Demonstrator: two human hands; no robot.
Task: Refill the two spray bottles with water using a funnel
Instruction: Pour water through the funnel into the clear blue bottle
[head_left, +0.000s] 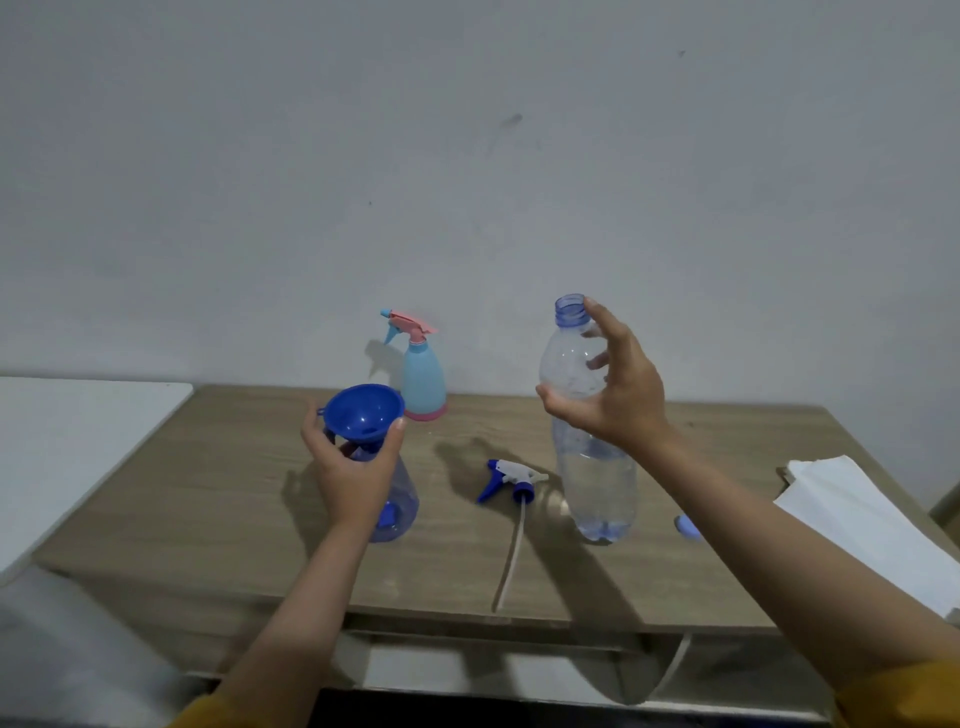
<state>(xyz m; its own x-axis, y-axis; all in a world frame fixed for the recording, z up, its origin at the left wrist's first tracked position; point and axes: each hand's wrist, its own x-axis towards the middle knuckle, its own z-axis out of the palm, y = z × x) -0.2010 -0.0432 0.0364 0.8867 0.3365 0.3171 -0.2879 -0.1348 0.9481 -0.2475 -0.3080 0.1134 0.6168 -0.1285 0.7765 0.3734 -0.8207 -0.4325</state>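
Two bottles matter just now: the blue spray bottle (397, 506) at near left, its neck under the blue funnel (363, 413), and the clear water bottle (592, 431) standing uncapped right of centre. My left hand (353, 467) is curled round the neck and the funnel's stem, steadying both. My right hand (618, 384) is spread around the water bottle's shoulder, thumb touching the front; whether the fingers have clamped I cannot tell.

I judge this water bottle thin-walled and soft, perhaps half full, so a hard squeeze would buckle it and slop water out of the open mouth. I'd grip lower, on the ribbed middle, firmly but not crushing. The funnel looks light and top-heavy on that narrow neck; it needs holding throughout.

Between the two bottles lies the detached blue-and-white trigger head (511, 480), its tube trailing toward the table's (208, 493) near edge. The pink-and-blue spray bottle (423, 371) stands far back by the wall. White paper (857, 514) lies at right. The path leftward above the trigger head is open.
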